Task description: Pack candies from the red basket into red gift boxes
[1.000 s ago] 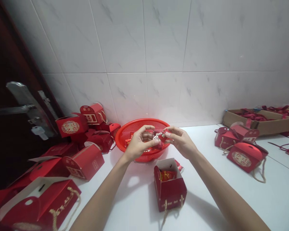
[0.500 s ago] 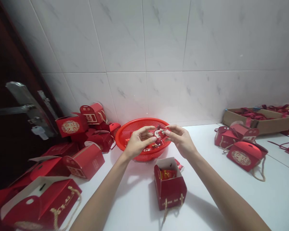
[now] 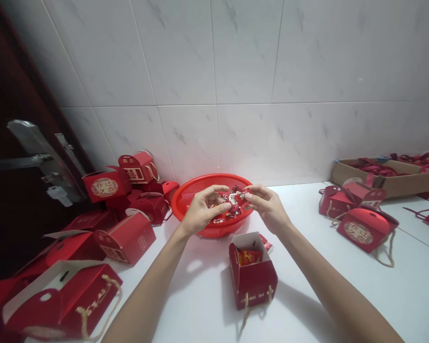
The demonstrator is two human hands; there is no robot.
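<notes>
A round red plastic basket with small wrapped candies inside stands near the wall. Over its left part is my left hand, thumb and fingers curled at a red-and-white wrapped candy. On the right side of the basket my right hand pinches the edge of a red wrapper. Just in front of the basket sits an open red gift box with rope handles, holding a red packet with gold print. Another red packet lies partly hidden behind that box.
Several red gift boxes are piled on the left beside a dark door with a metal handle. On the right stand more red boxes and a cardboard tray of dark red ribbons. A tiled wall rises behind.
Both hands stay almost in place at the basket. The view has shifted very slightly.
</notes>
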